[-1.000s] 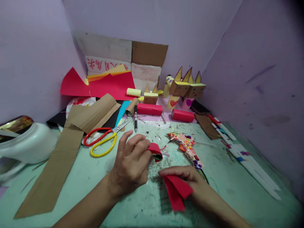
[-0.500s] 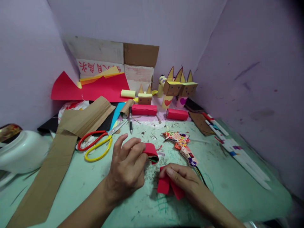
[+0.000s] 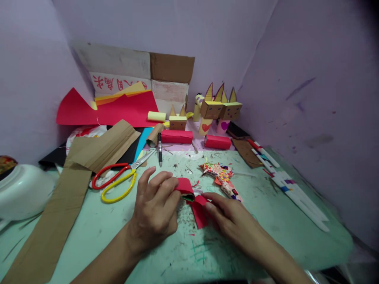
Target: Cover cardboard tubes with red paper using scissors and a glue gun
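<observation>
My left hand [image 3: 158, 207] is closed around a short roll covered in red paper [image 3: 185, 186]; its open end faces right and looks dark green inside. Between the thumb and fingers of my right hand [image 3: 229, 217] are red paper strips [image 3: 199, 215], held up against the roll's open end. Part of the strips lies hidden behind the fingers. Just beyond my right hand rests a glue gun [image 3: 221, 176] with a flowery pattern. Scissors [image 3: 118, 179] with one red and one yellow handle lie left of my left hand, and a pen [image 3: 160, 152] lies past its fingertips.
Two red paper rolls [image 3: 177, 137] lie farther back, near cardboard figures with pointed ears [image 3: 211, 109]. Brown cardboard [image 3: 63, 209] and a white pot [image 3: 25, 191] take up the left side. White glue sticks or markers [image 3: 296, 197] lie at right. Red paper sheets [image 3: 118, 108] lean at the back.
My right hand has moved up and left, bringing the red strips to the roll's open end. My left hand keeps its grip on the roll. The whole view has shifted slightly.
</observation>
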Motion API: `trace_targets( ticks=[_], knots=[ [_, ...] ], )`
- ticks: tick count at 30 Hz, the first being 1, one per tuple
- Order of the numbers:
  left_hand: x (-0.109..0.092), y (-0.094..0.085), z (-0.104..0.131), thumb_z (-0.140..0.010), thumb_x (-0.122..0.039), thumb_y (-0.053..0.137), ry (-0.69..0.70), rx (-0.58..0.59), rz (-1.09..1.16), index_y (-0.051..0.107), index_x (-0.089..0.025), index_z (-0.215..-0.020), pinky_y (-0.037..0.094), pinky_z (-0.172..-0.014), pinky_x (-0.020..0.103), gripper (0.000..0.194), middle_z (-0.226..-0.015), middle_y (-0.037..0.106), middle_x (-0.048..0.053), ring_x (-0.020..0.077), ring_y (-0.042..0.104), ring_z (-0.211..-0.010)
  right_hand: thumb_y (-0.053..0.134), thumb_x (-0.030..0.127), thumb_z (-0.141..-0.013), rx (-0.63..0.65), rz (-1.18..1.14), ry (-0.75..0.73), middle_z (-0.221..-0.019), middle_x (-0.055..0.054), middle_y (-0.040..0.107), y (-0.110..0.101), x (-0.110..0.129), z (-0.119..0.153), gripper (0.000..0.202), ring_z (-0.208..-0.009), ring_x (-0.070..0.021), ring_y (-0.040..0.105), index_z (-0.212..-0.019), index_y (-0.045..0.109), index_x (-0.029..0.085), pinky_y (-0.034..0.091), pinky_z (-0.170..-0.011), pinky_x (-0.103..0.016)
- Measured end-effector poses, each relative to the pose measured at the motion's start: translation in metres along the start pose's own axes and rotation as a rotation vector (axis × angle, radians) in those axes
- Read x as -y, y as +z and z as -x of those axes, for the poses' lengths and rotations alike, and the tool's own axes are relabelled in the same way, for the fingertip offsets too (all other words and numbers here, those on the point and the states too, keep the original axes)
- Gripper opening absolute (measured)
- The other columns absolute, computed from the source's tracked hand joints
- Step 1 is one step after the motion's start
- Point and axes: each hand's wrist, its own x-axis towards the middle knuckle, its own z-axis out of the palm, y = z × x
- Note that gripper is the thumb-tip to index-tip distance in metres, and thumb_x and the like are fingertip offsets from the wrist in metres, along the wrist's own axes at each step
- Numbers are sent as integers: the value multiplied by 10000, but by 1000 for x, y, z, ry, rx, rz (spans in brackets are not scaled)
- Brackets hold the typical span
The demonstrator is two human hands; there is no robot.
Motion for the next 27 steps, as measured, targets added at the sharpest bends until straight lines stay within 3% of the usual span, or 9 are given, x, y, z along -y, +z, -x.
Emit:
trace_targets(
  ticks=[4, 7, 14, 19, 22, 25, 27],
  knots=[
    [0, 0, 0, -731, 15, 499, -2, 8, 0, 615, -153, -733, 376, -980, 514, 204, -845, 658, 97, 250, 558, -940, 497, 269, -874, -80, -6, 75, -667, -30, 671, 12, 5, -13, 158, -601, -176, 580, -812, 616, 186, 370, -553, -263],
    [0, 0, 1, -735, 6, 497, -9, 10, -4, 613, -159, -730, 376, -987, 513, 202, -850, 658, 92, 247, 562, -945, 570, 245, -824, -151, 75, 125, -655, -25, 667, 19, 13, -19, 129, -606, -175, 572, -711, 606, 193, 341, -562, -266],
    [-1, -1, 1, -737, 5, 485, -16, 21, -10, 612, -155, -749, 377, -988, 515, 205, -860, 659, 92, 248, 563, -960, 621, 227, -802, -148, 242, -14, -775, -41, 668, 28, 13, -20, 70, -678, -200, 574, -850, 671, 216, 301, -580, -278],
    [-1, -2, 1, -731, 8, 453, -16, 27, -11, 606, -171, -745, 388, -968, 516, 236, -862, 661, 92, 249, 559, -958, 645, 182, -776, -138, 279, -52, -815, -33, 631, 32, 8, -19, 74, -674, -182, 553, -840, 665, 212, 259, -562, -272],
    [-1, -2, 0, -732, 7, 451, -24, 26, -14, 597, -185, -744, 388, -972, 515, 242, -861, 662, 80, 241, 554, -960, 664, 176, -744, -190, 98, -62, -811, -20, 608, 34, 5, -17, 49, -679, -168, 543, -744, 621, 200, 322, -590, -276],
    [-1, -1, 1, -731, 4, 466, -24, 27, -12, 598, -184, -743, 383, -978, 516, 230, -857, 661, 78, 242, 555, -960, 663, 225, -728, -216, -281, -109, -800, -20, 623, 34, 2, -12, 145, -726, -171, 568, -645, 547, 201, 412, -658, -286],
    [-1, -1, 1, -722, 12, 479, -20, 25, -7, 598, -175, -736, 379, -979, 519, 222, -857, 660, 81, 244, 554, -958, 673, 271, -703, -184, -515, -49, -733, -16, 632, 32, 2, -7, 170, -691, -170, 572, -631, 532, 206, 441, -642, -285]
  ],
)
